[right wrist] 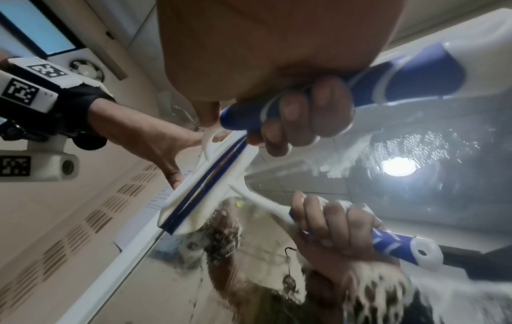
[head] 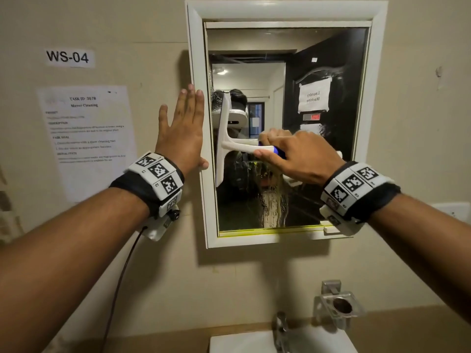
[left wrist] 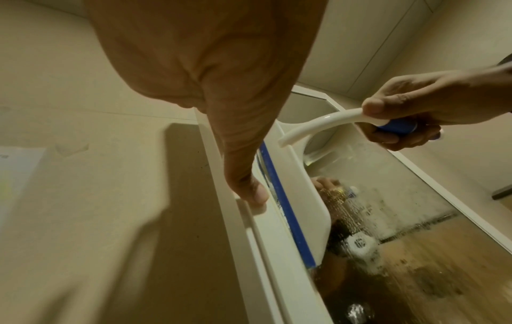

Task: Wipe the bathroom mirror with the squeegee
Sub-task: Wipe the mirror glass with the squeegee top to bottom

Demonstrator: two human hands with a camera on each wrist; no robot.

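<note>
- The right hand (head: pixel 303 155) is wrapped around the blue grip of the squeegee (head: pixel 224 141), fingers curled under the handle and thumb on its near side.
- The squeegee handle runs left from that hand; its white blade head stands upright, just left of the knuckles.
- The blade's blue rubber edge lies against the glass of the mirror (head: pixel 331 187), close beside the left inner edge of the white mirror frame (head: pixel 285 8).
- The left hand (head: pixel 182 133) is spread flat with fingers straight and pointing up; it rests on the wall and the left side of the frame, holding nothing.
- In the left wrist view the thumb (left wrist: pixel 249 188) presses on the frame, just beside the squeegee blade (left wrist: pixel 302 197) but apart from it.
- Wet streaks and droplets cover the lower middle of the glass, below the right hand.
- A printed sheet (head: pixel 86 138) and a label reading WS-04 (head: pixel 68 57) are fixed to the wall left of the mirror.
- A tap (head: pixel 280 329) and a white basin (head: pixel 239 343) stand below the mirror, with a wall-mounted holder (head: pixel 339 305) to their right.
</note>
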